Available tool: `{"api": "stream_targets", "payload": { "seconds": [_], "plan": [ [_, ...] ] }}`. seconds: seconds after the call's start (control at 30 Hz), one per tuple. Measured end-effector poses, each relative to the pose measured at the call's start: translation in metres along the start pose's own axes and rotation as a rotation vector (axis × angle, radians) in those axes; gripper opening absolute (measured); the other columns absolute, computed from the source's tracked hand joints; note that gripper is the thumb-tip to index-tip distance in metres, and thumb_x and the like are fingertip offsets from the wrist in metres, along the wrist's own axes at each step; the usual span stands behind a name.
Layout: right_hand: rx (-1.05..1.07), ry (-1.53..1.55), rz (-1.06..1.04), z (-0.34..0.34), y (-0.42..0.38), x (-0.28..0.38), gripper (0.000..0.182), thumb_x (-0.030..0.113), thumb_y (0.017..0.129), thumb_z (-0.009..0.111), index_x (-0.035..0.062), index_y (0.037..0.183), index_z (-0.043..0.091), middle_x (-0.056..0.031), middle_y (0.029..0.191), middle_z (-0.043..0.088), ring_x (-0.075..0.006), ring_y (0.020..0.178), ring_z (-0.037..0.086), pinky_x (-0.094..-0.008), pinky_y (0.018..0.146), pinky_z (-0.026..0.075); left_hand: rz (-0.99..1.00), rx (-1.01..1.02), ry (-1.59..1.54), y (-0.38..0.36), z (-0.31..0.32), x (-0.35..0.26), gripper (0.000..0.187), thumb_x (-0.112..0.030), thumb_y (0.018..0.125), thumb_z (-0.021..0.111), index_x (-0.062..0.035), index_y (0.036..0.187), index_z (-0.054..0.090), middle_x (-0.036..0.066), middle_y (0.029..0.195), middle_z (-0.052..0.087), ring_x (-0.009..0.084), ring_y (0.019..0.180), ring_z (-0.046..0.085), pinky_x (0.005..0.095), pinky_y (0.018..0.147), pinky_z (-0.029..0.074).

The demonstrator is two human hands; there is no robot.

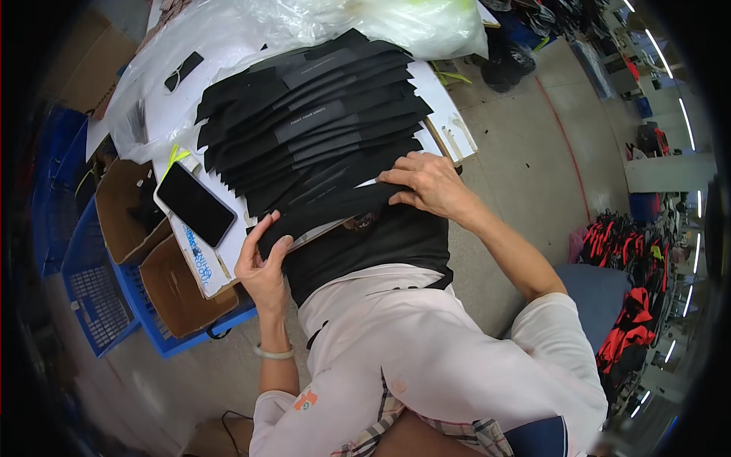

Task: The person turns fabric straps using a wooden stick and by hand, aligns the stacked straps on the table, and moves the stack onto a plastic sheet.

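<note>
Both hands are at the near edge of the white table (449,122), each on one end of a black fabric piece (327,212). My left hand (263,263) grips its left end between thumb and fingers. At the other end, my right hand (432,185) pinches the cloth with thumb and fingertips. Just beyond lies a layered row of black fabric pieces (304,114), overlapping like shingles, with jagged-looking ends at both sides. Small pale lettering shows on some of them. A black-screened phone (196,204) rests left of the row.
Clear plastic sheeting (411,24) covers the table's far side, near a small black object with a pale cord (183,72). Cardboard boxes (179,289) and blue crates (95,293) stand at the left. Right of me are a grey-blue cushion-like shape (590,293) and red-and-black goods (628,327).
</note>
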State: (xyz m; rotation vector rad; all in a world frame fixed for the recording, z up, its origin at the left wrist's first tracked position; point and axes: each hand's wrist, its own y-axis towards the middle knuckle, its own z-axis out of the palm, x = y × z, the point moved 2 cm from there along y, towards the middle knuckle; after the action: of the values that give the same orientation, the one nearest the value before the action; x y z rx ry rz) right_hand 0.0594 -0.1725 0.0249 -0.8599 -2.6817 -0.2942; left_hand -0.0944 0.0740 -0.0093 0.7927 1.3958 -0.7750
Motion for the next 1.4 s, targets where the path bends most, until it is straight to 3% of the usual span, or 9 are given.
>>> {"api": "stream_targets", "payload": {
  "seconds": [0.1, 0.27, 0.37, 0.57, 0.7, 0.9, 1.03, 1.2, 1.4],
  "plan": [
    [-0.060, -0.145, -0.017, 0.008, 0.002, -0.004, 0.039, 0.024, 0.067, 0.077, 0.0137, 0.104, 0.069, 0.0002, 0.083, 0.060, -0.0187, 0.081, 0.058, -0.0326, 0.069, 0.046, 0.020, 0.048, 0.227, -0.004, -0.012, 0.012, 0.037, 0.006, 0.078, 0.068, -0.0003, 0.114, 0.064, 0.016, 0.112, 0.066, 0.0202, 0.103, 0.063, 0.0307, 0.092, 0.048],
    [-0.066, -0.302, -0.117, 0.037, -0.015, -0.016, 0.055, 0.019, 0.070, 0.077, 0.0152, 0.121, 0.058, -0.0036, 0.100, 0.055, -0.0207, 0.093, 0.052, -0.0371, 0.083, 0.039, 0.348, 0.280, 0.591, -0.007, 0.005, 0.023, 0.053, 0.006, 0.073, 0.069, -0.0012, 0.124, 0.057, 0.017, 0.111, 0.051, 0.0316, 0.100, 0.054, 0.0366, 0.087, 0.045],
    [-0.035, -0.288, -0.137, 0.045, -0.010, -0.011, 0.056, 0.022, 0.071, 0.076, 0.0119, 0.122, 0.056, -0.0033, 0.096, 0.053, -0.0210, 0.090, 0.051, -0.0362, 0.082, 0.038, 0.472, 0.252, 0.710, -0.006, 0.032, 0.017, 0.057, -0.003, 0.072, 0.075, -0.0031, 0.125, 0.057, 0.017, 0.112, 0.052, 0.0304, 0.097, 0.053, 0.0381, 0.084, 0.044],
    [-0.105, -0.267, -0.234, 0.035, 0.005, -0.019, 0.052, 0.032, 0.075, 0.072, 0.0138, 0.122, 0.055, -0.0030, 0.088, 0.052, -0.0189, 0.086, 0.050, -0.0340, 0.079, 0.037, 0.571, 0.090, 0.663, 0.017, 0.017, 0.032, 0.037, 0.006, 0.073, 0.069, -0.0013, 0.109, 0.066, 0.015, 0.098, 0.063, 0.0291, 0.089, 0.059, 0.0374, 0.081, 0.047],
    [-0.207, -0.147, -0.044, 0.030, -0.029, -0.053, 0.051, 0.030, 0.076, 0.071, 0.0157, 0.124, 0.059, -0.0060, 0.098, 0.057, -0.0216, 0.093, 0.053, -0.0366, 0.086, 0.040, 0.479, 0.065, 0.641, 0.014, 0.004, 0.037, 0.039, 0.005, 0.070, 0.073, -0.0012, 0.108, 0.066, 0.015, 0.098, 0.064, 0.0293, 0.090, 0.059, 0.0375, 0.082, 0.047],
    [-0.500, 0.047, 0.016, 0.049, -0.008, -0.063, 0.036, 0.018, 0.078, 0.072, 0.0036, 0.109, 0.062, -0.0124, 0.098, 0.056, -0.0293, 0.091, 0.054, -0.0386, 0.078, 0.047, 0.495, 0.090, 0.655, 0.034, 0.015, 0.036, 0.041, 0.003, 0.070, 0.074, -0.0005, 0.109, 0.062, 0.015, 0.100, 0.061, 0.0308, 0.093, 0.057, 0.0386, 0.083, 0.046],
    [-0.486, 0.132, 0.066, 0.048, -0.002, -0.072, 0.036, 0.018, 0.076, 0.074, 0.0012, 0.105, 0.061, -0.0165, 0.102, 0.055, -0.0333, 0.096, 0.054, -0.0401, 0.081, 0.046, 0.466, 0.083, 0.677, 0.043, 0.018, 0.035, 0.037, 0.002, 0.070, 0.074, -0.0002, 0.105, 0.062, 0.015, 0.099, 0.061, 0.0319, 0.093, 0.057, 0.0384, 0.083, 0.046],
    [-0.551, 0.254, 0.266, 0.053, -0.029, -0.057, 0.063, 0.014, 0.077, 0.074, 0.0006, 0.131, 0.045, -0.0193, 0.121, 0.050, -0.0354, 0.113, 0.051, -0.0392, 0.094, 0.044, 0.393, 0.047, 0.677, 0.025, 0.007, 0.035, 0.050, -0.002, 0.068, 0.078, -0.0019, 0.115, 0.061, 0.017, 0.108, 0.059, 0.0308, 0.101, 0.057, 0.0380, 0.090, 0.045],
    [-0.563, 0.406, 0.374, 0.061, -0.028, -0.051, 0.086, 0.020, 0.073, 0.074, 0.0032, 0.144, 0.029, -0.0179, 0.137, 0.042, -0.0308, 0.128, 0.043, -0.0395, 0.108, 0.034, 0.380, 0.062, 0.685, 0.024, 0.015, 0.036, 0.062, -0.006, 0.065, 0.081, -0.0011, 0.121, 0.056, 0.017, 0.112, 0.057, 0.0322, 0.104, 0.055, 0.0398, 0.092, 0.044]
  ]
}}
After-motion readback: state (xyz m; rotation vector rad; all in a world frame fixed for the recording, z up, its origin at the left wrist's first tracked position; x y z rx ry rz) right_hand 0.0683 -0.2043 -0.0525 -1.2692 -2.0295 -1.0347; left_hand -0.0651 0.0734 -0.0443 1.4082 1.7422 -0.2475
